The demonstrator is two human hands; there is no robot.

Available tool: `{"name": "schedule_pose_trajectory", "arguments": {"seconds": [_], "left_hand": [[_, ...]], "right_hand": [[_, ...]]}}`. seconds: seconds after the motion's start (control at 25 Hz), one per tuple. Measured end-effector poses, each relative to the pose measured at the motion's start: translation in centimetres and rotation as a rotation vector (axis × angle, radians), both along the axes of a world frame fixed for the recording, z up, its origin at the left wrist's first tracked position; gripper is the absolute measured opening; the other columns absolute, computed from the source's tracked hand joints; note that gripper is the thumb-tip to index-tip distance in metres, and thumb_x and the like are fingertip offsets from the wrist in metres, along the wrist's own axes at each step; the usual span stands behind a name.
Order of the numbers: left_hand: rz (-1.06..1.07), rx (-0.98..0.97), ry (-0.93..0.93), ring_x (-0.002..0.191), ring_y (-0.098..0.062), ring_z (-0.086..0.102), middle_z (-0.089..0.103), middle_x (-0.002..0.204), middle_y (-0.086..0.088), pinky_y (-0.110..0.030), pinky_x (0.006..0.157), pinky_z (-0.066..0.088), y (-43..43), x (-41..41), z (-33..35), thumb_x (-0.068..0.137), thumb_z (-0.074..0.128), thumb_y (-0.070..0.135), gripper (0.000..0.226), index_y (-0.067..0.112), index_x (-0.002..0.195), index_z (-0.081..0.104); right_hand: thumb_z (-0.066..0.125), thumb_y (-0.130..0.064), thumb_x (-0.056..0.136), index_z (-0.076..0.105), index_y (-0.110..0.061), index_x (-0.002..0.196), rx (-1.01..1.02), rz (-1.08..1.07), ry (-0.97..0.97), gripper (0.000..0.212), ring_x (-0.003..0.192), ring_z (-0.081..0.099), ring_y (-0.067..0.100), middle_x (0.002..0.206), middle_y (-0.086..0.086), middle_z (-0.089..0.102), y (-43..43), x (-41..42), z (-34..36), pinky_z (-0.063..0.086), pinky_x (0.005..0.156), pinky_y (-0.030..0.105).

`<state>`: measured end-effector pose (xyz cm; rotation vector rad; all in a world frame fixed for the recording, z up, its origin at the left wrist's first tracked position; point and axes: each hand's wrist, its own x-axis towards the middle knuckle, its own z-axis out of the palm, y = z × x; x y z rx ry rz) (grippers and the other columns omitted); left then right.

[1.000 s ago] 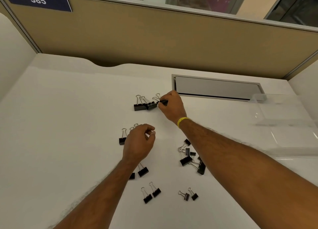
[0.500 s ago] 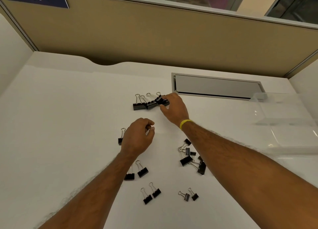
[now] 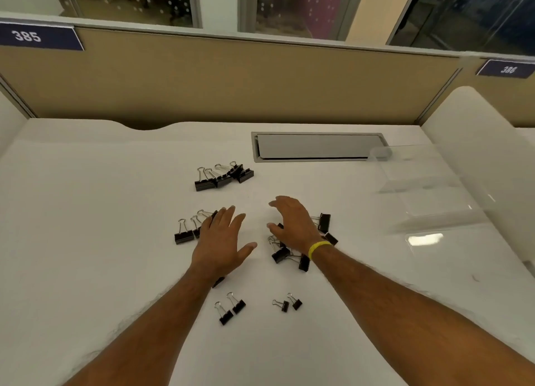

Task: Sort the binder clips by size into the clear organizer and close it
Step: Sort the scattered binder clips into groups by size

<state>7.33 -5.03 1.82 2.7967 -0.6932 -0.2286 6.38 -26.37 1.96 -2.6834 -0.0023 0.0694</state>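
Well, both my hands hold nothing over the white desk (image 3: 86, 240). My left hand (image 3: 223, 240) has its fingers spread beside a few binder clips (image 3: 184, 236), and my right hand (image 3: 292, 223) is loosely curved above a heap (image 3: 282, 253) of them. The larger clips (image 3: 223, 177) lie in a row farther back, and the clear organizer (image 3: 428, 188) stands off to the right, well apart from them all.

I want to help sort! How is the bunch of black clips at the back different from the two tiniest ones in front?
The far bunch of black binder clips has bigger clips than the near pair of tiny black binder clips. The far bunch holds several, packed in a row; the near pair is only two. Both are black with silver wire handles, lying on the white desk.
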Motion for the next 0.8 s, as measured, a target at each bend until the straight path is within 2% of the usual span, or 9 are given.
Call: {"name": "schedule_pose_trajectory", "arguments": {"seconds": [0.12, 0.28, 0.44, 0.52, 0.68, 0.8], "left_hand": [[-0.045, 0.049, 0.004, 0.150, -0.025, 0.003, 0.009, 0.163, -0.006, -0.051, 0.119, 0.006, -1.1, -2.0, -0.1, 0.079, 0.020, 0.080, 0.092, 0.025, 0.153, 0.018], [-0.084, 0.065, 0.021, 0.150, -0.023, -0.002, 0.004, 0.163, -0.005, -0.051, 0.119, 0.002, -2.4, -4.3, -0.3, 0.074, 0.014, 0.087, 0.100, 0.026, 0.154, 0.013], [-0.114, 0.118, 0.025, 0.150, -0.022, -0.002, 0.000, 0.163, -0.004, -0.050, 0.119, 0.001, -3.3, -5.5, -0.2, 0.070, 0.008, 0.087, 0.104, 0.026, 0.154, 0.010], [-0.119, 0.129, 0.022, 0.150, -0.021, -0.003, -0.001, 0.163, -0.004, -0.050, 0.119, 0.000, -3.5, -6.0, 0.0, 0.072, 0.010, 0.087, 0.102, 0.026, 0.154, 0.010], [-0.108, 0.155, 0.026, 0.150, -0.020, -0.005, -0.004, 0.163, -0.003, -0.050, 0.120, -0.001, -3.5, -6.2, 0.5, 0.070, 0.006, 0.084, 0.102, 0.026, 0.154, 0.006], [-0.088, 0.170, 0.029, 0.150, -0.019, -0.006, -0.005, 0.163, -0.003, -0.050, 0.120, -0.001, -3.1, -5.8, 0.6, 0.069, 0.006, 0.088, 0.105, 0.027, 0.154, 0.005]], "right_hand": [[0.063, -0.038, 0.089, 0.044, -0.020, 0.141, -0.018, -0.019, -0.015, 0.059, 0.142, 0.026, 0.020, 0.152, 0.004, 0.036, -1.1, -3.5, -0.3, 0.016, 0.117, 0.034], [0.064, -0.041, 0.087, 0.045, -0.019, 0.140, -0.016, -0.084, -0.043, 0.061, 0.142, 0.026, 0.022, 0.151, 0.005, 0.036, -3.0, -7.4, -1.0, 0.016, 0.117, 0.033], [0.063, -0.041, 0.087, 0.049, -0.016, 0.136, 0.003, -0.205, -0.011, 0.057, 0.137, 0.035, 0.023, 0.144, 0.005, 0.045, -6.2, -8.6, -1.2, 0.023, 0.115, 0.035], [0.063, -0.036, 0.087, 0.050, -0.014, 0.135, -0.019, -0.223, 0.018, 0.054, 0.134, 0.039, 0.025, 0.141, 0.006, 0.047, -7.9, -8.1, -0.9, 0.027, 0.114, 0.036], [0.059, -0.018, 0.088, 0.043, -0.013, 0.140, -0.027, -0.210, 0.150, 0.054, 0.134, 0.036, 0.028, 0.148, 0.007, 0.038, -9.9, -6.1, -0.3, 0.030, 0.112, 0.037], [0.056, -0.009, 0.086, 0.047, -0.017, 0.135, 0.045, -0.218, 0.223, 0.050, 0.127, 0.040, 0.026, 0.140, 0.004, 0.044, -10.4, -4.5, -0.1, 0.037, 0.105, 0.037]]}}
